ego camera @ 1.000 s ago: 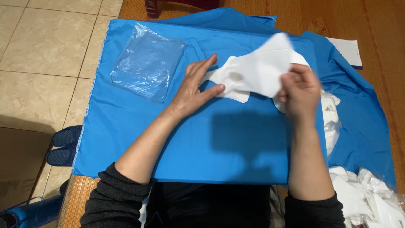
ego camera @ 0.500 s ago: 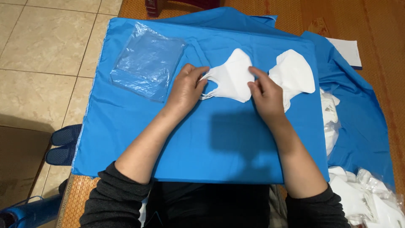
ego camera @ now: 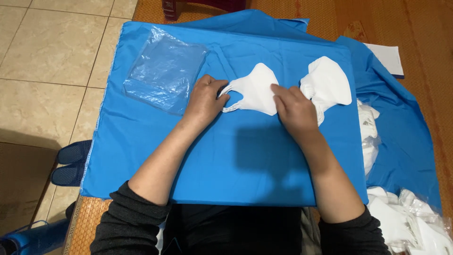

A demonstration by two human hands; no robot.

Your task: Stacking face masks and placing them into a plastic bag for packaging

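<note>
From my feed, far left lies a clear plastic bag, flat on the blue cloth near its upper left corner. Just right of it, my left hand rests palm down on the cloth, fingers curled and pinching the ear loop at the left end of the white face mask. The mask lies folded flat at the middle of the cloth, its long axis running roughly left to right, loops pointing left toward that hand, its rounded peak pointing away from me. My right hand presses down on the mask's right edge, fingers flat and together, not wrapped around it. The two hands sit apart, the mask between them. Just right of that hand lies a second white mask, tilted. Further right, over the cloth's edge, is a heap of white masks.
</note>
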